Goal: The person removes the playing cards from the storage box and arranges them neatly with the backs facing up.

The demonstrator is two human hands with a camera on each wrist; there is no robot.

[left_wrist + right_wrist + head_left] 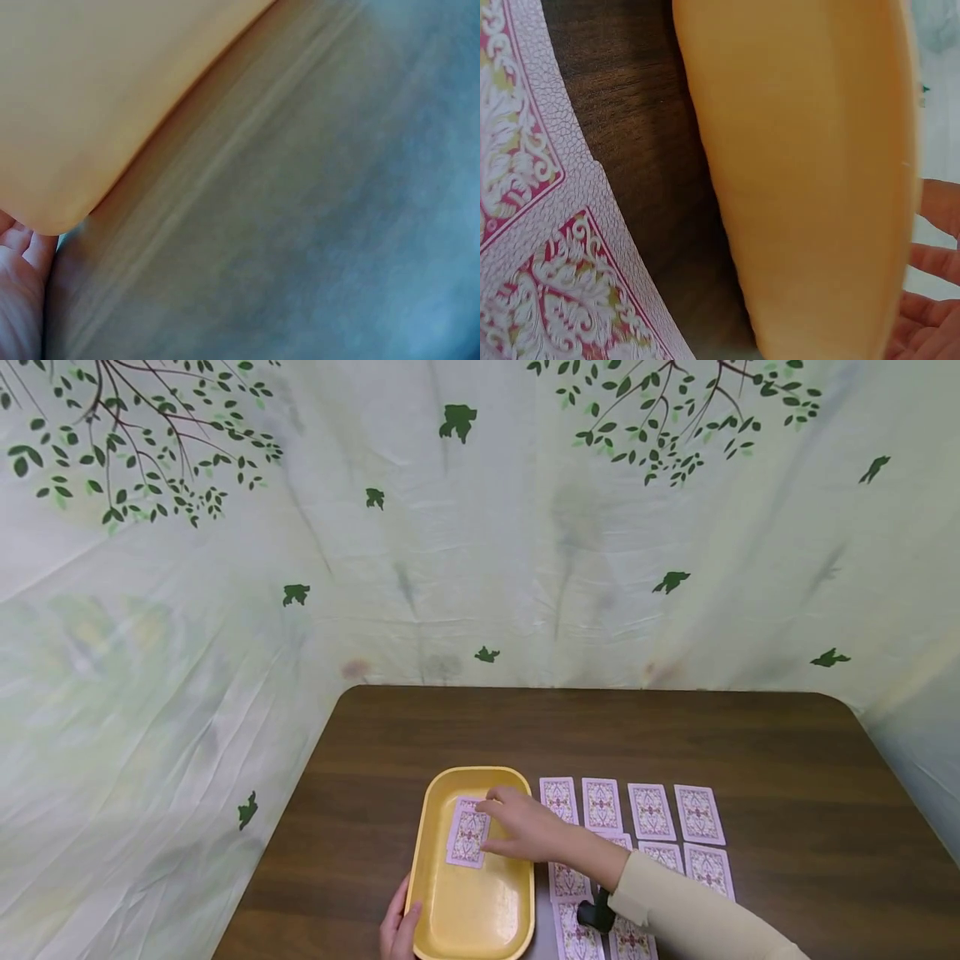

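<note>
In the head view my left hand grips the near left rim of a yellow tray, thumb at the rim and fingers outside. The left wrist view shows part of that hand under the tray's corner. A playing card lies face down in the tray, with a pale purple patterned back. Over the tray's right side reaches my right hand, its thumb and fingers spread apart at the card's right edge. Behind the tray wall in the right wrist view, those fingers look loosely extended.
Right of the tray, several face-down playing cards lie in rows on the brown wooden table. My right forearm and a black wrist device cover some of them. A leaf-patterned cloth hangs behind the table.
</note>
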